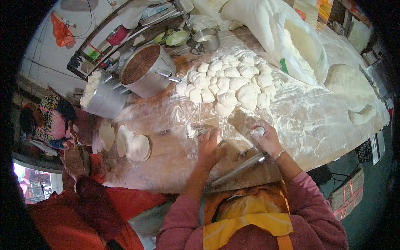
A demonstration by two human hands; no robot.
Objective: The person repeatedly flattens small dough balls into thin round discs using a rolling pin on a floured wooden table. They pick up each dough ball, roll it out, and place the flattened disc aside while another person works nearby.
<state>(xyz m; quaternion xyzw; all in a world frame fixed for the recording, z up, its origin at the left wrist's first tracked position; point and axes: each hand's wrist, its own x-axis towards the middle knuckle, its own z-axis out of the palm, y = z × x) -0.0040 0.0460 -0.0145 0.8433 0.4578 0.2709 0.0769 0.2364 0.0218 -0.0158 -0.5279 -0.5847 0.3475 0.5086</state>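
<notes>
My left hand [210,146] is palm down, low over the floured table [168,122]. Bits of white dough or flour show beside its fingers; whether it grips anything is hidden. The fingers of my right hand [268,137] curl around a small whitish lump [257,131], probably floured dough. Nearer my body, a metal rolling pin [236,170] lies at a slant between my forearms. Beyond both hands spreads a cluster of floured dough balls [231,82], some resting on others. Flat dough rounds [139,147] overlap on the left part of the table.
A large metal pot [153,75] and a steamer tier [106,100] of pale buns stand left. A metal mug [207,40] is behind. An open flour sack [300,53] and a big dough mass [348,79] occupy the right. Another person's hands [76,161] work at left.
</notes>
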